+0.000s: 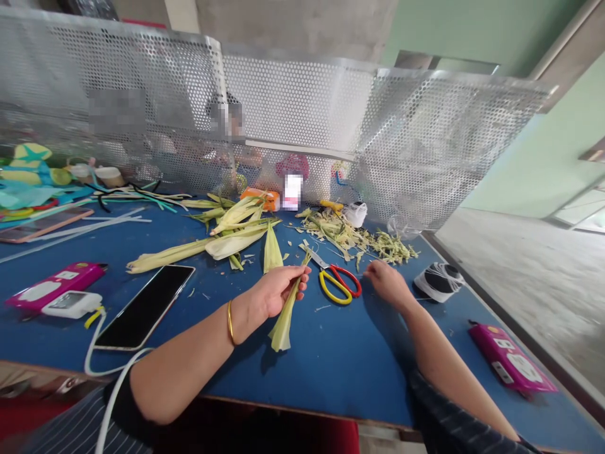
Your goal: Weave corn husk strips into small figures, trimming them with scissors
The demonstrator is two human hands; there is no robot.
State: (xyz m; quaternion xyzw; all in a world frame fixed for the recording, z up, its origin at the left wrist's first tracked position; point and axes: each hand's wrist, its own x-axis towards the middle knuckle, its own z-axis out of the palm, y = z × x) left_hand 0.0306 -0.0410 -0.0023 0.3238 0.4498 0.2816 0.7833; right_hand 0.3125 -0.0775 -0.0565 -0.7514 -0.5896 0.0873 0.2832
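Blue tabletop (331, 366) is stretching below a perforated metal screen (293, 94). Over it, the left hand (281, 290) is closing its fingers around a pale green husk strip (286, 321), which is hanging toward the near edge. The right hand (388, 285) is curling nearly shut beside the scissors (338, 277); whether it is gripping thread, I cannot tell. Loose husks (236, 243) are lying beyond the left hand.

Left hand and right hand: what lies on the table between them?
The scissors, red and yellow, with small scraps nearby; the head view shows this.
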